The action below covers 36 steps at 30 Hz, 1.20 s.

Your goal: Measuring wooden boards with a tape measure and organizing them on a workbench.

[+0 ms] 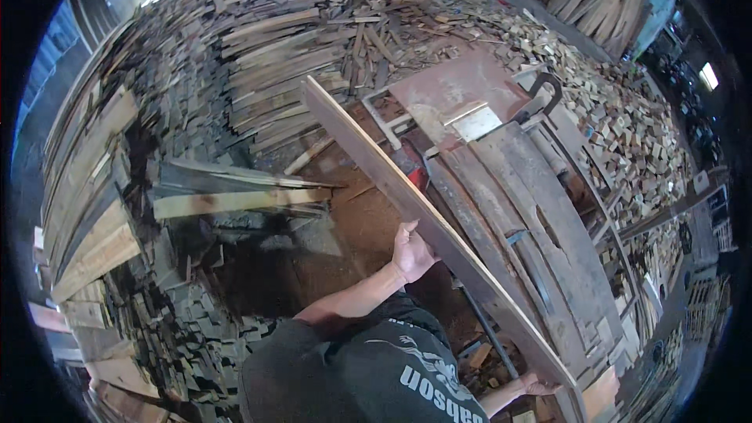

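The person holds a long, narrow wooden plank (439, 227) with both hands, and its long axis runs on a diagonal from the upper middle of the view, near the stacked timber, down to the lower right by the person's body. The left hand (411, 252) grips the plank about midway along its length, fingers curled over the left-hand edge with the thumb up against the board, so this grip is clenched on the wood. The right hand (539, 385) sits at the near, lower end of the plank, fingers wrapped under the board's end; only part of it shows, yet it appears closed on the plank too. The far end of the plank points away from the person, up and to the left, over the sawdust-covered floor (345, 227) and toward the heap of stacked boards (258, 47). The plank lies just left of, and roughly parallel to, a set of dark worn boards (540, 219) resting on a metal saw table (462, 86) with a rust-coloured plate. The right hand is the nearer one to the body; the left hand reaches further out along the board. Piles of short offcut blocks (627, 125) lie well off to the right.
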Tool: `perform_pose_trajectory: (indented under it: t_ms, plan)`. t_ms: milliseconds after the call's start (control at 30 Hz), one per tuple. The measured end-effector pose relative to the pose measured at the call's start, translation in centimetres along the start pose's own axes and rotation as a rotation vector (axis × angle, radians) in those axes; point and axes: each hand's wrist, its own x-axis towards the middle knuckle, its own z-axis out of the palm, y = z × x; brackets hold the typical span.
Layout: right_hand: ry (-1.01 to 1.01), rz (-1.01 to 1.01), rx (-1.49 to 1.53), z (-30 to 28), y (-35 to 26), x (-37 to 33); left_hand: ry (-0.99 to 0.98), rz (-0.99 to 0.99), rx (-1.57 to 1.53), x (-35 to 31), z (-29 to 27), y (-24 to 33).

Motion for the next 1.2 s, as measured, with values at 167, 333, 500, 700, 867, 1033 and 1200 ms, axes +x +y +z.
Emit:
perform_pose_trajectory:
  t_ms: [167, 333, 500, 700, 867, 1033, 1200]
  plan:
    - [0.376, -0.208, -0.252, 6.9, 3.9, -3.3, 0.057, 0.049, 0.155, 0.6, 2.6, -0.2]
    - [0.474, -0.114, -0.653, 5.8, 6.7, -5.3, 0.144, 0.255, 0.364, 4.4, 4.7, 1.7]
    - [0.569, 0.455, -0.249, 13.3, 19.8, -9.7, 0.222, 0.588, 0.514, 8.5, 14.0, 9.3]
    - [0.318, 1.462, -0.439, 13.4, 29.9, -14.7, 0.023, 0.864, 0.847, 10.4, 26.1, 17.1]
    - [0.229, 1.422, -0.426, 18.3, 32.5, -12.2, -0.213, 0.844, 1.109, 11.3, 33.2, 18.7]
    - [0.177, 0.921, -0.758, 19.4, 32.5, -7.9, -0.472, 0.571, 1.582, 12.9, 35.3, 17.4]
    - [0.2, 0.235, -1.169, 19.8, 27.2, -4.1, -0.789, 0.495, 1.895, 17.9, 31.6, 10.8]
